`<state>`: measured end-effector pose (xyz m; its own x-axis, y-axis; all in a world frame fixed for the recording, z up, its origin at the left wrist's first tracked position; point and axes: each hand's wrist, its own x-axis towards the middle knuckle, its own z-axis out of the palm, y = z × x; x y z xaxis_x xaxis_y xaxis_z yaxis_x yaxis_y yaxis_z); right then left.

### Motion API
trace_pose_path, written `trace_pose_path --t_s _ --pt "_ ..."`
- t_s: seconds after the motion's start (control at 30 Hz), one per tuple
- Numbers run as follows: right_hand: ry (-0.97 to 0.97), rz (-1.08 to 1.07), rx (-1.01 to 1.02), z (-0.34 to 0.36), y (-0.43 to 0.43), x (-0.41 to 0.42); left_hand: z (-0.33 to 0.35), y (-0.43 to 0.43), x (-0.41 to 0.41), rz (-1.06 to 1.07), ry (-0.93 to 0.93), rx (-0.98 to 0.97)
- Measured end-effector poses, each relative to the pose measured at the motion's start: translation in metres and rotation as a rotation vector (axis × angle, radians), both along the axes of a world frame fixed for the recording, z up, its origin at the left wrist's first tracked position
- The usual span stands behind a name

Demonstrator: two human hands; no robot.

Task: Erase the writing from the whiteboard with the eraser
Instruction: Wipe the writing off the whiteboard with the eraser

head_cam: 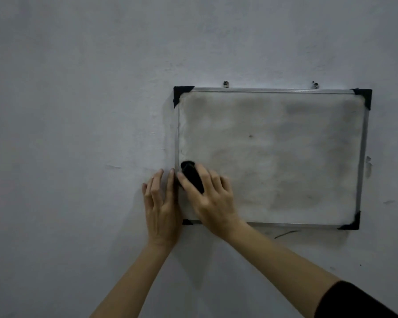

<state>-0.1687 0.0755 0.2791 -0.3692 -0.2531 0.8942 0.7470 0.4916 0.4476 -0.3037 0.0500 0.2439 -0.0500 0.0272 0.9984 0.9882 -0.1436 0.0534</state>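
Black oblong eraser (191,176) is gripped by the right hand (213,198) and pressed on the lower left of the smudgy grey metal-framed whiteboard (271,157). Left hand (162,207) is laid flat, fingers open, against the frame's left edge and pale wall (78,111).

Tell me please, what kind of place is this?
Probably a plain indoor room; its kind is unclear. A small framed whiteboard hangs from two screws on a bare, scuffed grey wall. No furniture shows.
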Motion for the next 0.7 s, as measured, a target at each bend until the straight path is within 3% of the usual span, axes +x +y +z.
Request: trace_pose_path --t_s 0.13,0.3,0.4,0.5,0.7 --pt "-0.151 0.022 0.002 0.002 -0.003 0.017 -0.008 -0.001 -0.001 0.021 0.015 -0.003" --pt "0.085 -0.027 0.065 0.107 0.009 0.013 -0.011 0.001 0.000 -0.031 -0.006 -0.004" --pt "0.145 -0.059 0.055 0.130 0.009 0.004 -0.012 0.000 0.001 -0.056 -0.025 -0.016" --pt "0.155 -0.026 0.029 0.101 0.006 -0.005 -0.013 0.001 0.001 -0.059 -0.041 -0.020" --pt "-0.034 -0.004 -0.031 -0.011 -0.003 0.002 -0.016 0.001 0.003 -0.048 -0.048 -0.028"
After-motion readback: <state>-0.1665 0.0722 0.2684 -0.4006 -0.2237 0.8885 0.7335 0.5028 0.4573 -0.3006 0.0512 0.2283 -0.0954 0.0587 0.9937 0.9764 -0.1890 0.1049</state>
